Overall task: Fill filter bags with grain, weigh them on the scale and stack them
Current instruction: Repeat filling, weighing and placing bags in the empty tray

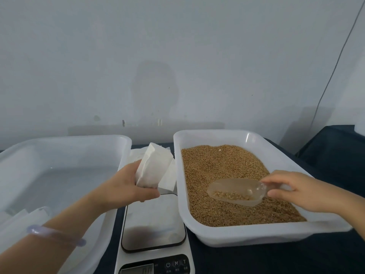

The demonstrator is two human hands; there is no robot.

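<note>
The bag [153, 167], gripped at its lower end by the left hand [126, 186], is held over the scale's [154, 220] far edge. The scoop [227, 184], carrying some grain [235, 195], is pinched by the right hand [292, 189]. Being light and limp, the bag is likely best held beside its mouth.

Left hand [126, 186] grips white filter bag [153, 168] above scale [154, 224]; right hand [296, 191] holds clear scoop [235, 191], some grain inside, over grain [217, 165] in white tray [276, 147]
</note>
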